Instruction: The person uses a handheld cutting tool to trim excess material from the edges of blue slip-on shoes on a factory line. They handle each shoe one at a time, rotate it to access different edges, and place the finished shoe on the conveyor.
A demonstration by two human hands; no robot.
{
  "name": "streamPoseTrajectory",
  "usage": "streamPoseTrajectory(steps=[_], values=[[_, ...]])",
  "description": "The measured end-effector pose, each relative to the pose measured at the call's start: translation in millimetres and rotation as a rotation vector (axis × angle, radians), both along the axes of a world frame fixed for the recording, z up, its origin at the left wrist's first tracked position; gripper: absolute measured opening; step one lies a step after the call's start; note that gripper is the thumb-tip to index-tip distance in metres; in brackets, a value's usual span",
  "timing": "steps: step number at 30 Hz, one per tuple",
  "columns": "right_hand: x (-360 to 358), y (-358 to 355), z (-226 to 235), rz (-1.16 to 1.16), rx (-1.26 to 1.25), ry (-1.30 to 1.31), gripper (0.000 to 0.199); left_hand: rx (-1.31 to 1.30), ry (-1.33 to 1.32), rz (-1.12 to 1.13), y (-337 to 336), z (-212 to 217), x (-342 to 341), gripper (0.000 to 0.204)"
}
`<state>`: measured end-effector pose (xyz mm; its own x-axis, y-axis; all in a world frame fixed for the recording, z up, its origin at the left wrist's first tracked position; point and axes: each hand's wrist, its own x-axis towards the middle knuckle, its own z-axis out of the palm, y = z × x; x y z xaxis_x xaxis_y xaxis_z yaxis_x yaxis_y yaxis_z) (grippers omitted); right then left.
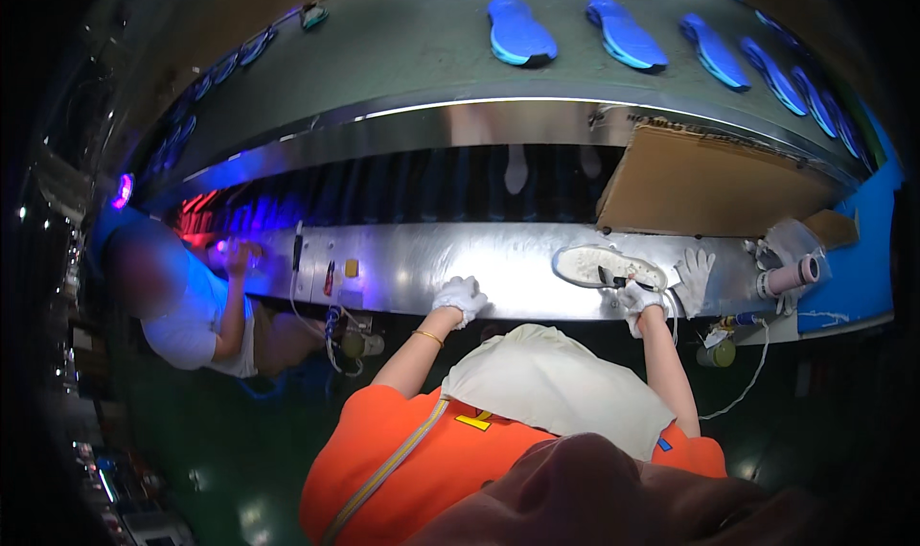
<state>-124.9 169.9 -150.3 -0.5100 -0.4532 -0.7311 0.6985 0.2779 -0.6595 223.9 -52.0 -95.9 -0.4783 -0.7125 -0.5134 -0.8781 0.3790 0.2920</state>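
Presently the white shoe sole (606, 265) lies flat on the metal surface (498, 258), its long axis running left to right. The gloved right hand (636, 297) is closed at the sole's right end, gripping a small dark tool there. The gloved left hand (460, 297) rests curled on the surface edge, holding nothing, well apart to the sole's left. Right hand is nearer.

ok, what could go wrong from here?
1. The sole lies on the metal ledge by the edge; a nudge from the right hand with its tool could tip it off.
2. The spare glove beside it could snag.
3. The left hand rests on the ledge rim, close to the moving line.
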Motion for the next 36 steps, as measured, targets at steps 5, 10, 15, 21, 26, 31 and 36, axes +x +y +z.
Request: streamPoseTrajectory(steps=[5, 10, 15, 21, 26, 31, 36], values=[[-17.6, -25.0, -21.8, 0.001, 0.005, -0.012, 0.020, -0.179, 0.139, -0.029, 15.2, -25.6, 45.0, 0.056], [-37.9, -35.3, 0.6, 0.106, 0.252, 0.180, 0.020, -0.526, 0.310, -0.047, 42.3, -52.9, 53.0, 0.055], [-47.1, -11.0, -26.4, 0.238, 0.123, 0.260, 0.012, -0.537, 0.302, -0.019, 46.5, -64.0, 48.4, 0.061], [27.5, -6.1, 22.7, 1.188, 0.580, 0.970, 0.015, -0.442, 0.308, -0.031, 41.3, -58.7, 51.2, 0.069], [19.6, -7.3, 18.7, 1.486, 0.882, 0.899, 0.040, -0.373, 0.213, -0.060, 36.9, -47.7, 48.7, 0.082], [17.6, -3.9, -9.2, 1.369, 0.931, 0.938, 0.041, -0.328, 0.111, -0.148, 22.8, -39.7, 45.1, 0.090], [14.5, -1.7, -28.7, 1.378, 0.967, 0.933, 0.036, -0.208, -0.013, -0.242, -8.0, -11.5, 16.8, 0.109]])
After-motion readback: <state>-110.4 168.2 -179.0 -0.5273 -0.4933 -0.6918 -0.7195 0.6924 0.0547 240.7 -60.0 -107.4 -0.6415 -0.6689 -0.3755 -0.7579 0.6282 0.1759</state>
